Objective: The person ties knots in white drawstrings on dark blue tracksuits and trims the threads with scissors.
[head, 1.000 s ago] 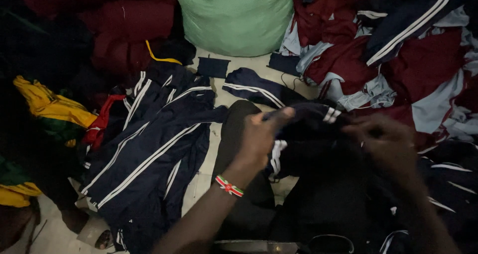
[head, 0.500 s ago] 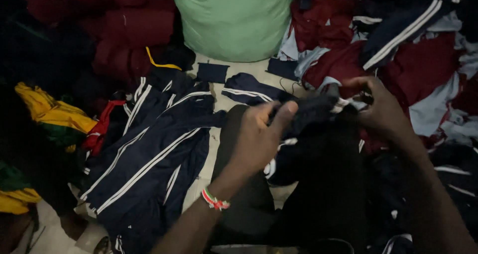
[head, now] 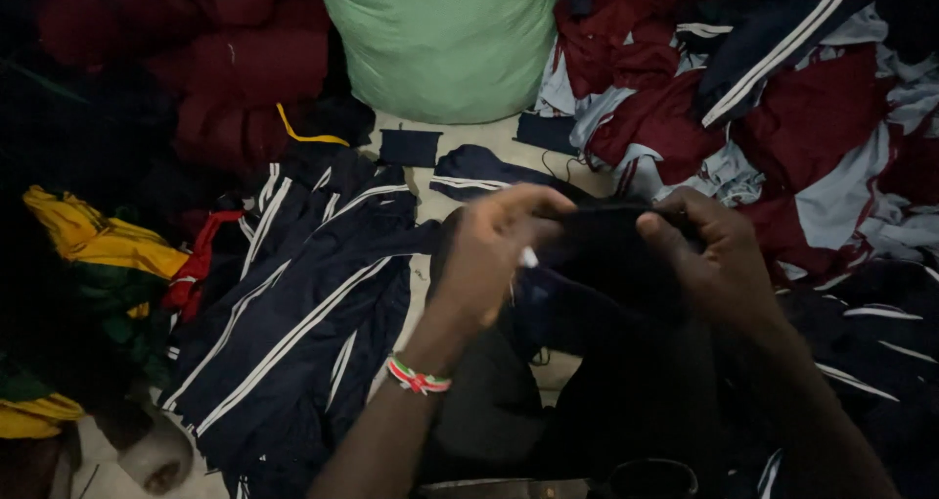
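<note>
Between the two hands, at the middle of the head view, a dark navy cloth piece (head: 606, 249) was stretched roughly level, its long axis running left to right across the person's front. The left hand (head: 494, 254) was clenched on the cloth's left end, fingers curled over the top edge, with something small and white showing at the fingertips; what it was could not be told. The right hand (head: 709, 259) pinched the right end, thumb toward the left hand, so the cloth lay directly between both and neither hand was plainly nearer. The rest of the dark cloth hung down toward the person's lap, lost in shadow. A red, white and green wristband (head: 419, 377) sat on the left wrist. Well to the left and lower, a navy garment with white stripes (head: 293, 313) lay spread on the floor (head: 489, 137), apart from either hand. Beyond it, a green sack (head: 440, 39) stood upright at the top of the view. A heap of maroon and pale-blue garments (head: 743, 108) rose to the right, just behind the right hand. Yellow and green cloth (head: 98, 245) was bunched at the far left edge.
</note>
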